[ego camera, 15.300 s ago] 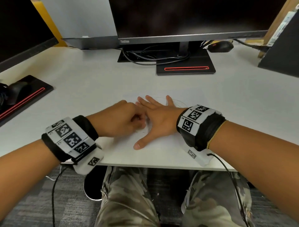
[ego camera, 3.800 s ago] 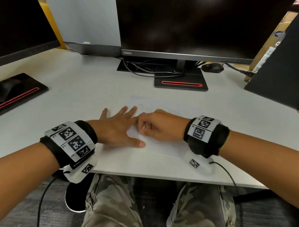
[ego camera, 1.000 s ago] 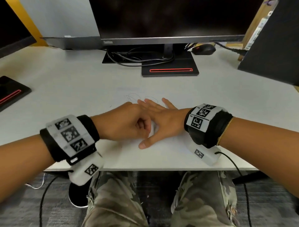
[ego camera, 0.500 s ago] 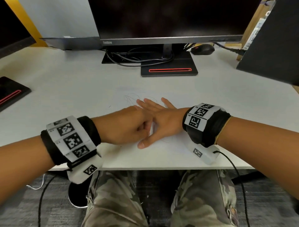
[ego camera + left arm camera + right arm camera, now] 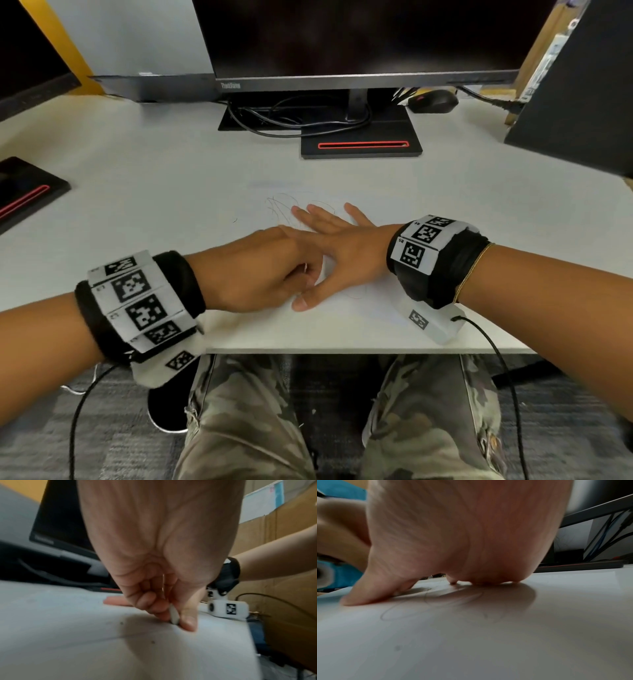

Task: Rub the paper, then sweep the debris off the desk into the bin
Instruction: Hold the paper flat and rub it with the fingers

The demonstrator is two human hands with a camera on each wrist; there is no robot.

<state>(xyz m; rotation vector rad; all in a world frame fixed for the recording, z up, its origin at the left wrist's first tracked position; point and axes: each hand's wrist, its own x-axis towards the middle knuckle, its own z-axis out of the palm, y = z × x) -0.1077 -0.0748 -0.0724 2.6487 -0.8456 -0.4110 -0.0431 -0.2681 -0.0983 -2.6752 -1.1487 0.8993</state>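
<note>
Left hand (image 5: 164, 577) pinching a small white eraser (image 5: 174, 614) btwn thumb and curled fingers, tip down on the paper (image 5: 349, 308). Right hand (image 5: 337, 250) flat at its 3 o'clock, fingers spread, pressing the sheet. Eraser mostly hidden in head view. Pencil scribbles (image 5: 287, 209) at 12, partly under the right fingers. Paper edges hard to make out vs the white desk (image 5: 154, 192). No bin visible.

Small white eraser (image 5: 174, 614) mostly hidden between curled fingers of left hand (image 5: 260, 270); only its tip shows in left wrist view. Right hand (image 5: 337, 248) covers part of the pencil scribbles on white paper sheet (image 5: 356, 305). Paper edges barely distinguishable from white desk (image 5: 154, 178). Black monitor (image 5: 359, 37) cropped at top. Both wrist views blurred.
</note>
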